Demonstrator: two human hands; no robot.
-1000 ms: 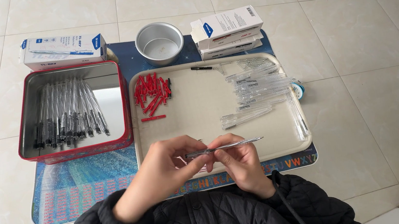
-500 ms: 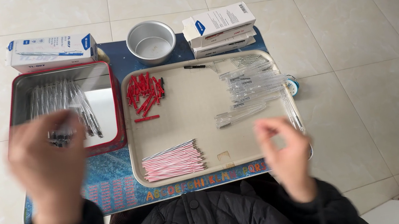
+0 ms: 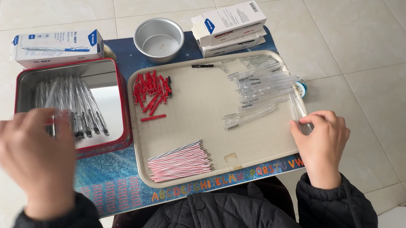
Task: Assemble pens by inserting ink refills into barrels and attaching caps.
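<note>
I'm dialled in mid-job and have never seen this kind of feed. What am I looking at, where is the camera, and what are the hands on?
There is no machine here: a person works with two bare hands, and the one camera sits on their head, looking down.

On a blue mat lie a beige tray and a red tin holding finished pens. In the tray are red caps, striped refills and clear pen barrels. Behind them stand a small metal bowl and white boxes.

The left hand is blurred above the tin's front edge; whether it holds anything cannot be told. The right hand rests at the tray's right rim, fingers on a clear barrel.
</note>
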